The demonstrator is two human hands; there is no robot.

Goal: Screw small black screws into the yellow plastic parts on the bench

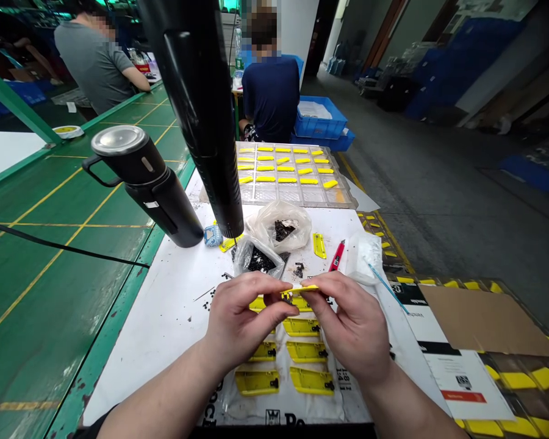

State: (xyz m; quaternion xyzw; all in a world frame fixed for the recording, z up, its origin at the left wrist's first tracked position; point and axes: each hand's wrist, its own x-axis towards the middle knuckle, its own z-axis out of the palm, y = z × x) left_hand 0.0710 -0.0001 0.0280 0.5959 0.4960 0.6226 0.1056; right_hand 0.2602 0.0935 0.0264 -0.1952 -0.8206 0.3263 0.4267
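While the left hand [240, 320] and right hand [348, 323] curl nearly closed at lower centre of the head view, their thumbs and fingers pinch opposite ends of a slim yellow plastic piece [299, 291], which is held level just above the work surface. Directly beneath the hands, paired yellow plastic parts with black fittings [306, 352] lie in rows on a white printed bag [238, 396]. Just above the hands, two clear plastic bags of small black parts [279, 225] sit on the white sheet [155, 329], with loose black bits [208, 299] scattered to the left. To their right lie a single yellow strip [319, 245] and a red utility knife [337, 256]. Farther up, a clear compartment tray [274, 194] holds rows of yellow pieces. A black insulated flask [165, 207] lies on its side at centre left, partly beneath a black cylinder [196, 103] that crosses the upper frame. A green workbench [50, 274] fills the left side, and a co-worker in a grey T-shirt [91, 67] sits at upper left, while another in a navy shirt [269, 97] sits beside blue crates [320, 119].
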